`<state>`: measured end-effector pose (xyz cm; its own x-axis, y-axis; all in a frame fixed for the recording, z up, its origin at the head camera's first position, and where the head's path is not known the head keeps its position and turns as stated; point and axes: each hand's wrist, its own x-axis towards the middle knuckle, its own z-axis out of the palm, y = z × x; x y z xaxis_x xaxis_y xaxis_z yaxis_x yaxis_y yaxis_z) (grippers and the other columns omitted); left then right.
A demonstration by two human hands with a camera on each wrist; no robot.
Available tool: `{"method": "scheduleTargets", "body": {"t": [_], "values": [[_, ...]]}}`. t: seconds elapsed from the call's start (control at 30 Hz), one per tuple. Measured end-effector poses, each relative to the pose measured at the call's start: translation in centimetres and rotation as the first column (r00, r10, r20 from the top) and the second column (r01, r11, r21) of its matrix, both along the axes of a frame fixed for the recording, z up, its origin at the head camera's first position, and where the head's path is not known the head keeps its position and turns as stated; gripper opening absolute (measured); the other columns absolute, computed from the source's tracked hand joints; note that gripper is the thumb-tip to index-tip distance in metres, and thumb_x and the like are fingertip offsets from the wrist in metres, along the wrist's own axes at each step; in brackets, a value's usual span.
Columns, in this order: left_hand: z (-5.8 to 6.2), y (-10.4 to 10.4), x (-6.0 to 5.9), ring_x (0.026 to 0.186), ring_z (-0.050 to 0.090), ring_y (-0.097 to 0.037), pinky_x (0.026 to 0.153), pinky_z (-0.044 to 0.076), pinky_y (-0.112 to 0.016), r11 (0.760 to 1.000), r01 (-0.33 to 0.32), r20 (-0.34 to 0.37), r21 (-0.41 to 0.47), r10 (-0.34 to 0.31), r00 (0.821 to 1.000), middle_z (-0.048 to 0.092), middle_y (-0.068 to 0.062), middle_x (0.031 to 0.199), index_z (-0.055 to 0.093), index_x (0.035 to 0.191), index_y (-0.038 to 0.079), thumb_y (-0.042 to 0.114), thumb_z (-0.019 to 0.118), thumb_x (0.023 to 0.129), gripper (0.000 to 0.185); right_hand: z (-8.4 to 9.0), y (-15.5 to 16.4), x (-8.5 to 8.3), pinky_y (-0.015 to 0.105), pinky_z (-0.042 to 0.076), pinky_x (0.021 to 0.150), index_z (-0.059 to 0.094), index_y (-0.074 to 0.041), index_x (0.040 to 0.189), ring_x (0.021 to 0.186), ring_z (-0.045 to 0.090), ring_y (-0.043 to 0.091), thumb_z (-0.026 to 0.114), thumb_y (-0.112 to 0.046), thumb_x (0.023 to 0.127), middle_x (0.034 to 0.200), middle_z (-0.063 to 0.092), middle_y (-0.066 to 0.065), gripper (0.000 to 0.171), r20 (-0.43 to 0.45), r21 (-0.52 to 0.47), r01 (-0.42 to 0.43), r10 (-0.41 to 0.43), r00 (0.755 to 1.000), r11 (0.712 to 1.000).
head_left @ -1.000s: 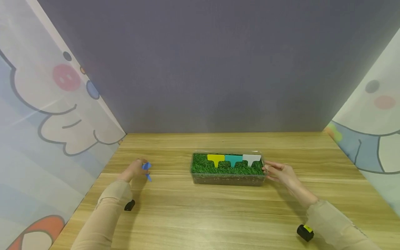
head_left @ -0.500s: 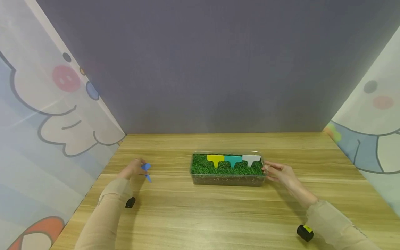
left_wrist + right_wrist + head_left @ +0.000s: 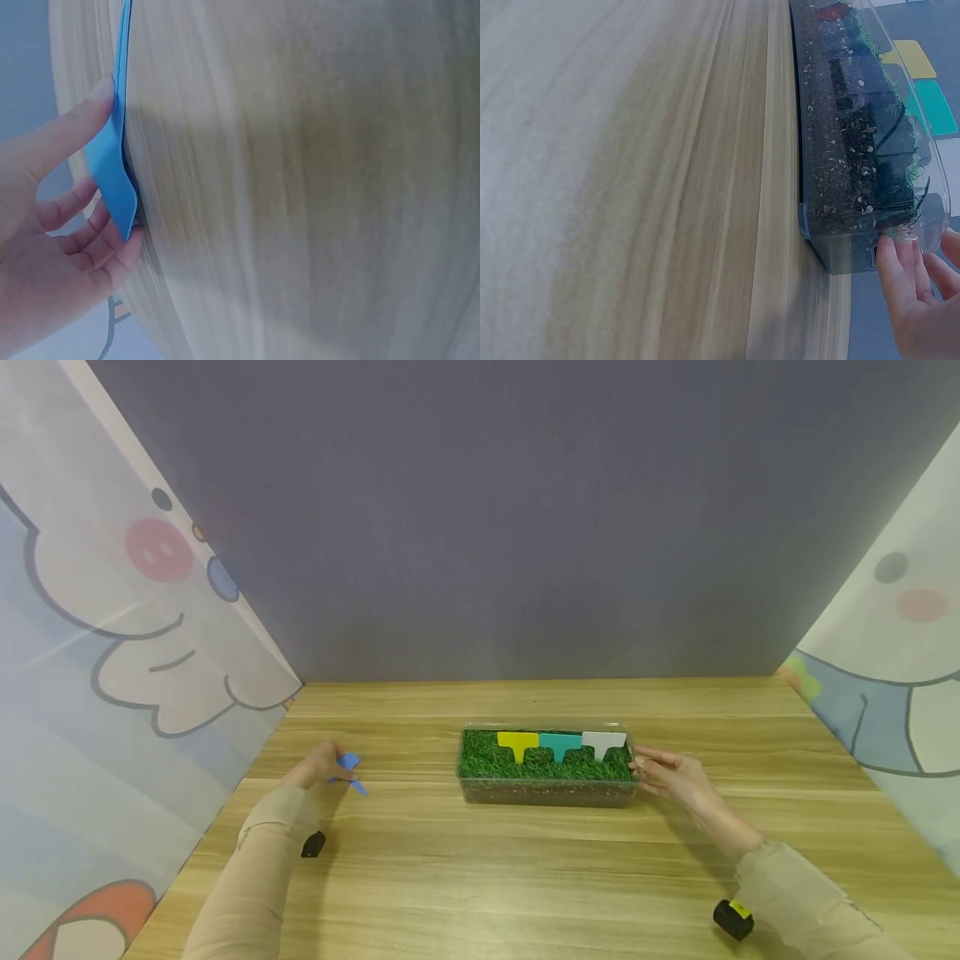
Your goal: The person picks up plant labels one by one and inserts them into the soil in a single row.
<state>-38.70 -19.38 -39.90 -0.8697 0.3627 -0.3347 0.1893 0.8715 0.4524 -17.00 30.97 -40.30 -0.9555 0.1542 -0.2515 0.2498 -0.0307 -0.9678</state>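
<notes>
A blue T-shaped plant label [image 3: 349, 762] lies low over the table at the left, and my left hand [image 3: 322, 765] pinches it. In the left wrist view, the thumb is on one face of the blue label [image 3: 112, 169], with the other fingers curled behind it. A clear planter box [image 3: 547, 792] of soil and green grass stands mid-table. Yellow [image 3: 518, 742], teal [image 3: 560, 743] and white [image 3: 603, 742] labels stand in a row in it. My right hand [image 3: 678, 779] rests its fairly straight fingers against the box's right end wall.
The wooden table [image 3: 480, 877] meets a grey panel [image 3: 525, 527] at the back. Cartoon-printed walls [image 3: 161, 635] flank it on both sides. A black wrist camera [image 3: 732, 919] hangs under the right sleeve, and another [image 3: 313, 844] under the left.
My left hand has shifted slightly left, and the blue label in it has turned a little. My right hand and the planter box have stayed put.
</notes>
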Motion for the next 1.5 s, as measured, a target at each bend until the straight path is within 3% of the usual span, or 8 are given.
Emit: {"method": "scheduleTargets", "body": {"t": [0.27, 0.5, 0.7, 0.9, 1.13, 1.3, 1.5], "values": [[-0.2, 0.3, -0.1, 0.083, 0.053, -0.036, 0.073, 0.048, -0.042, 1.0, -0.017, -0.052, -0.001, 0.016, 0.998, 0.052, -0.027, 0.09, 0.043, 0.095, -0.015, 0.01, 0.073, 0.07, 0.047, -0.8, 0.4, -0.2, 0.025, 0.049, 0.079, 0.033, 0.005, 0.13, 0.084, 0.06, 0.006, 0.06, -0.023, 0.084, 0.093, 0.063, -0.008, 0.06, -0.007, -0.025, -0.013, 0.013, 1.0, 1.0], [0.0, 0.0, -0.5, 0.087, 0.052, -0.038, 0.077, 0.046, -0.045, 1.0, -0.019, -0.061, 0.016, 0.02, 0.998, 0.052, -0.028, 0.094, 0.044, 0.098, -0.014, 0.01, 0.072, 0.071, 0.046, -3.7, 1.8, -1.3, 0.025, 0.049, 0.078, 0.043, -0.005, 0.129, 0.084, 0.06, 0.007, 0.075, -0.047, 0.06, 0.09, 0.064, -0.01, 0.088, 0.026, -0.063, 0.032, -0.03, 0.999, 0.997], [1.0, 0.2, -0.7, 0.086, 0.053, -0.036, 0.075, 0.047, -0.043, 0.998, -0.014, -0.087, 0.055, 0.019, 0.996, 0.053, -0.026, 0.094, 0.049, 0.098, -0.013, 0.005, 0.069, 0.074, 0.037, -4.4, 2.2, -1.5, 0.027, 0.048, 0.079, 0.038, -0.002, 0.131, 0.084, 0.06, 0.007, 0.074, -0.05, 0.058, 0.091, 0.064, -0.01, 0.095, 0.013, -0.064, 0.023, -0.022, 1.0, 0.998], [1.9, 0.6, -0.7, 0.089, 0.052, -0.038, 0.079, 0.045, -0.046, 0.994, 0.043, -0.119, 0.1, -0.031, 0.992, 0.054, -0.026, 0.094, 0.053, 0.099, -0.013, 0.003, 0.067, 0.075, 0.033, -4.3, 2.2, -1.5, 0.026, 0.048, 0.079, 0.039, -0.002, 0.131, 0.084, 0.061, 0.007, 0.075, -0.051, 0.057, 0.09, 0.064, -0.01, 0.095, 0.019, -0.071, 0.021, -0.02, 1.0, 0.997], [3.0, 1.1, -0.2, 0.089, 0.053, -0.036, 0.076, 0.048, -0.042, 0.981, 0.097, -0.103, 0.167, -0.081, 0.991, 0.056, -0.023, 0.093, 0.054, 0.101, -0.013, 0.004, 0.064, 0.078, 0.03, -4.1, 2.2, -1.4, 0.026, 0.048, 0.079, 0.04, -0.002, 0.13, 0.083, 0.061, 0.007, 0.074, -0.05, 0.058, 0.09, 0.064, -0.009, 0.093, 0.009, -0.059, 0.013, -0.013, 1.0, 0.998], [3.3, 1.4, -0.1, 0.086, 0.054, -0.03, 0.072, 0.049, -0.035, 0.971, 0.134, -0.094, 0.198, -0.117, 0.989, 0.057, -0.021, 0.092, 0.056, 0.097, -0.011, 0.006, 0.064, 0.079, 0.026, -3.0, 1.7, -1.0, 0.025, 0.049, 0.077, 0.052, -0.011, 0.123, 0.083, 0.061, 0.007, 0.071, -0.039, 0.07, 0.091, 0.065, -0.008, 0.063, -0.003, -0.073, -0.002, 0.001, 1.0, 0.997], [3.6, 1.6, -0.2, 0.077, 0.051, -0.019, 0.064, 0.045, -0.027, 0.957, 0.171, -0.105, 0.236, -0.15, 0.983, 0.056, -0.012, 0.083, 0.057, 0.091, -0.008, 0.005, 0.064, 0.078, 0.02, -1.8, 1.1, -0.5, 0.025, 0.05, 0.076, 0.043, 0.0, 0.127, 0.082, 0.061, 0.007, 0.063, -0.024, 0.082, 0.092, 0.065, -0.006, 0.055, -0.036, -0.072, -0.014, 0.011, 0.999, 0.997]]}}
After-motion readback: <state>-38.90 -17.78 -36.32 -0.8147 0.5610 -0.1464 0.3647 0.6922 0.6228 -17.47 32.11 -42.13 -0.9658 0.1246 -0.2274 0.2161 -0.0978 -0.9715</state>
